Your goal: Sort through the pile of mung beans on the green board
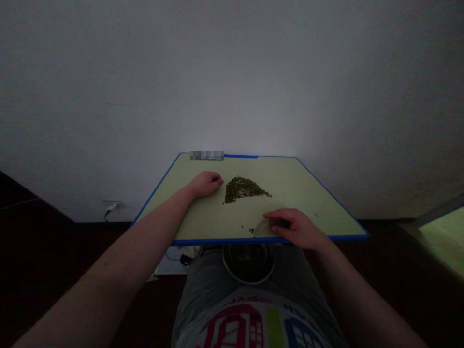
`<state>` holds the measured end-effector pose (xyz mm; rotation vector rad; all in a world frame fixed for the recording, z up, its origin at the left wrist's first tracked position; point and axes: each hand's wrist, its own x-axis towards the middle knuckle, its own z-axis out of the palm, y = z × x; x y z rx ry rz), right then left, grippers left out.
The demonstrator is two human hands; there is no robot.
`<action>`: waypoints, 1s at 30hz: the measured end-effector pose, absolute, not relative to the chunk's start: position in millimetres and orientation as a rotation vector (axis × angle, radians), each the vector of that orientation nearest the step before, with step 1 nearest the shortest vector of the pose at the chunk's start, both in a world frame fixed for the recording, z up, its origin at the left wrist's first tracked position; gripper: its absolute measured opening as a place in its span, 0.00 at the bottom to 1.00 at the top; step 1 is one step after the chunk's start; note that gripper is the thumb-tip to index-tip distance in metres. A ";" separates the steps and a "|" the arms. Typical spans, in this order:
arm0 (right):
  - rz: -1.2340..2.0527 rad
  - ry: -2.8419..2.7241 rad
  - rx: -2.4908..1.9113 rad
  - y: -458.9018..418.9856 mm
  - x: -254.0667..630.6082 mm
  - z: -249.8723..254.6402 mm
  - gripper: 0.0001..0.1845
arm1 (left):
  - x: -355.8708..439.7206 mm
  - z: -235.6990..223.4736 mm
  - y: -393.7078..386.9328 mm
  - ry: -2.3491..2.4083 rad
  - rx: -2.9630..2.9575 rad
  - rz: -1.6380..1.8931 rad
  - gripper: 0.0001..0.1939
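A pile of small dark green beans (243, 187) lies spread on the pale tabletop. My left hand (207, 184) rests just left of the pile with its fingers loosely curled; nothing shows in them. Near the front edge my right hand (295, 227) grips a clear, curved piece with fine markings, which looks like a protractor (261, 228). Its far side is hidden under my fingers. A few loose beans (251, 231) lie at the protractor's left edge. Below the table edge a round metal bowl (248, 263) sits on my lap, its dark contents hard to make out.
The table (203, 222) has a blue rim and stands against a plain wall (232, 87). A blurred-out flat object (207, 155) lies at its back left edge. A small dark sliver (316, 215) is on the right side. A plug in a socket (111, 207) shows low on the left.
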<state>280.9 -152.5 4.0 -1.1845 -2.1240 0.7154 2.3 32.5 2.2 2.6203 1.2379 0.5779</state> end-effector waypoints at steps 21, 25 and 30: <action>0.624 -2.112 -1.217 -150.5 278.9 3.5 0.17 | 2.9 2.5 31.1 1.250 2.603 0.580 0.18; 0.645 -2.142 -1.207 -151.9 277.3 6.3 0.18 | 2.8 1.5 31.9 1.267 2.614 0.579 0.19; 0.689 -2.152 -1.171 -152.5 277.8 5.1 0.19 | 2.5 2.6 30.5 1.242 2.619 0.584 0.17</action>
